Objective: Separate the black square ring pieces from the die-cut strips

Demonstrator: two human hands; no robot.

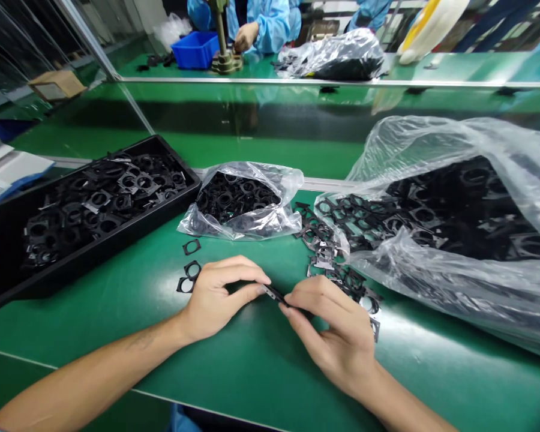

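Between my two hands, a thin black plate part (275, 295) is held above the green table, seen nearly edge-on. My left hand (220, 294) pinches its left end between thumb and index finger. The other end sits in the closed fingertips of my right hand (330, 327). Just left of my left hand lie a few flat black ring-shaped parts (191, 246). A loose pile of similar black and metal parts (326, 255) spreads behind my right hand, some of it hidden by that hand.
At the left stands a black tray (94, 247) heaped with ring parts. A small clear bag (292, 225) of parts lies mid-table, and a large clear bag (432, 282) spills parts at the right. Across the divider, a person's hand (246, 37) is beside a blue bin (193, 51).
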